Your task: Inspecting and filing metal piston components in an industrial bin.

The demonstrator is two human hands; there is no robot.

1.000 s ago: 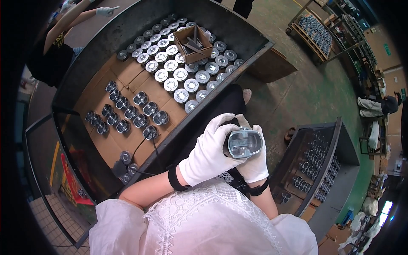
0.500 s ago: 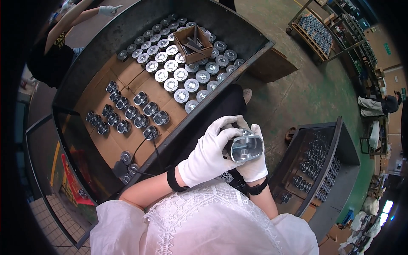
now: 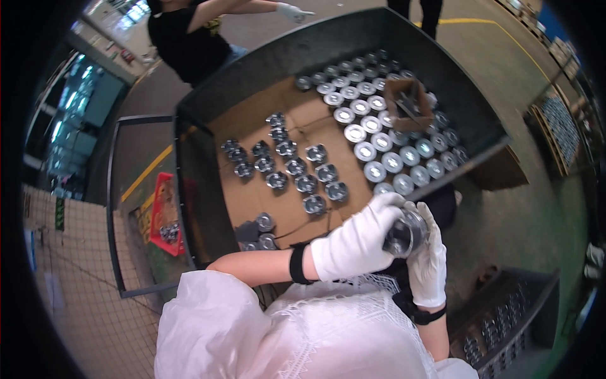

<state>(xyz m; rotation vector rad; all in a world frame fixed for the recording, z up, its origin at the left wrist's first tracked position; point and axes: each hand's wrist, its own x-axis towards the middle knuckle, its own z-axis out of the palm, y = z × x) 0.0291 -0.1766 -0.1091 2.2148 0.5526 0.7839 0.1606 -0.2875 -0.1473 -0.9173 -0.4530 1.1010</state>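
Clasping of the metal piston [image 3: 404, 235] is done mainly by the left hand [image 3: 356, 247], whose gloved fingers are curled round its left side; along its right side the right hand [image 3: 430, 268] is laid with fingers nearly straight, and how firmly it is pressed there cannot be told. The piston is held tilted, just outside the near edge of the metal bin [image 3: 486, 156], with no support seen beneath it, so a drop seems the first danger: smooth metal could be let slip by cloth gloves if the left grip were eased during a turn, and its skirt could be dented against that edge or on the floor. By the bin's near left corner, a few dark pistons [image 3: 265, 221] are placed close beyond the left forearm and might be toppled by a careless sweep of it. Farther in, the open-side-up pistons [image 3: 295, 166] are set in uneven rows on cardboard [image 3: 252, 205]; if the sheet were dragged, they could be knocked together. Toward the right corner, flat crowns are turned up on closely ranked pistons [image 3: 375, 171], and among them a carton of tools [image 3: 413, 123] is stood; were it bumped, the crowns could be scratched by spilled tools.
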